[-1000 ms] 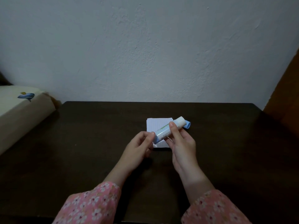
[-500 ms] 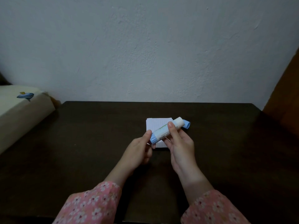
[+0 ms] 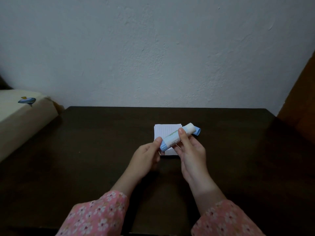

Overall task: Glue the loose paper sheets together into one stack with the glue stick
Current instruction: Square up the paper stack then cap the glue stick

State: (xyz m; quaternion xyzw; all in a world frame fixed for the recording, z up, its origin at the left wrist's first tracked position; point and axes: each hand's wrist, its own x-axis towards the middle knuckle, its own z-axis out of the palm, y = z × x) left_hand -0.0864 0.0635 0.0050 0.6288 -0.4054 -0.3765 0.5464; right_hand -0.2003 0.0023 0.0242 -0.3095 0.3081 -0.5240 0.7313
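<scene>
A white glue stick (image 3: 177,136) with blue ends lies slanted in the air above the table. My right hand (image 3: 190,150) grips its white barrel between thumb and fingers. My left hand (image 3: 148,155) pinches the blue end nearest me with thumb and forefinger. Under the stick a small stack of lined white paper sheets (image 3: 163,132) lies flat on the dark table (image 3: 102,150), partly hidden by both hands.
A cream cushion with a blue fish print (image 3: 20,116) leans at the table's left edge. A brown wooden panel (image 3: 301,99) stands at the right. A pale wall rises behind the table's far edge.
The glue stick and both hands have shifted slightly. My left fingers, earlier wrapped over the near blue end, now pinch it at its side.
</scene>
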